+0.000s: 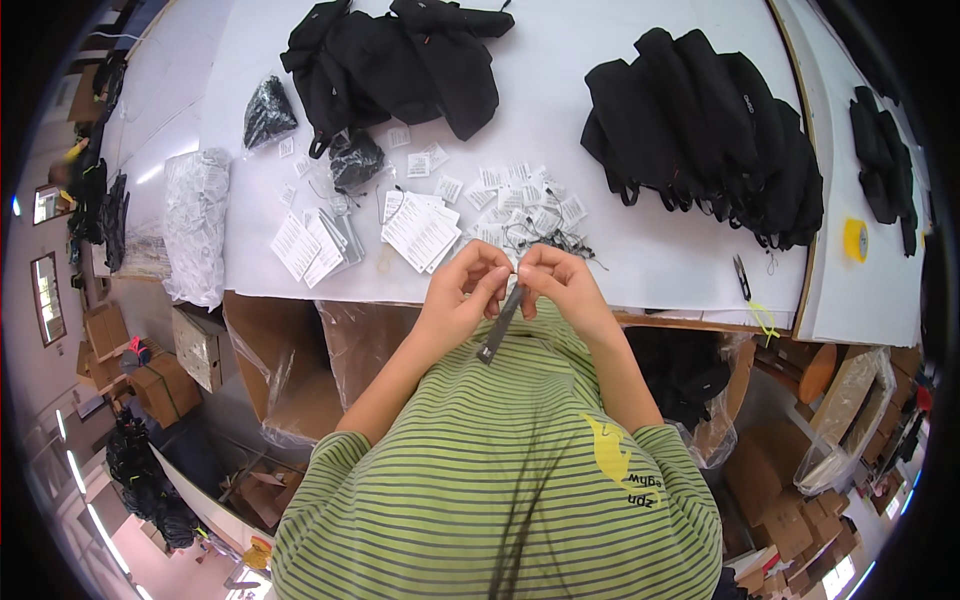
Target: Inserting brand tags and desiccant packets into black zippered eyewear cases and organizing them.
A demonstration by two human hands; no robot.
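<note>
Both my hands meet at the near edge of the white table [620, 90]. My left hand [462, 288] and my right hand [560, 282] pinch the top of a narrow dark tag [498, 328] that hangs down between them over my striped green shirt. A thin dark string seems to run between my fingertips, too small to make out. Just beyond my hands lie a tangle of black strings [555, 240] and a scatter of small white tags [520, 195]. Stacks of larger white tags [420, 230] sit to the left of them.
Two heaps of black garments [395, 60] [705, 135] lie at the back of the table. Small black bags [268, 112], a clear plastic bundle [195, 225], black snips [741, 277] and a yellow tape roll [855, 240] are around. Cardboard boxes with plastic liners [290, 360] stand under the table.
</note>
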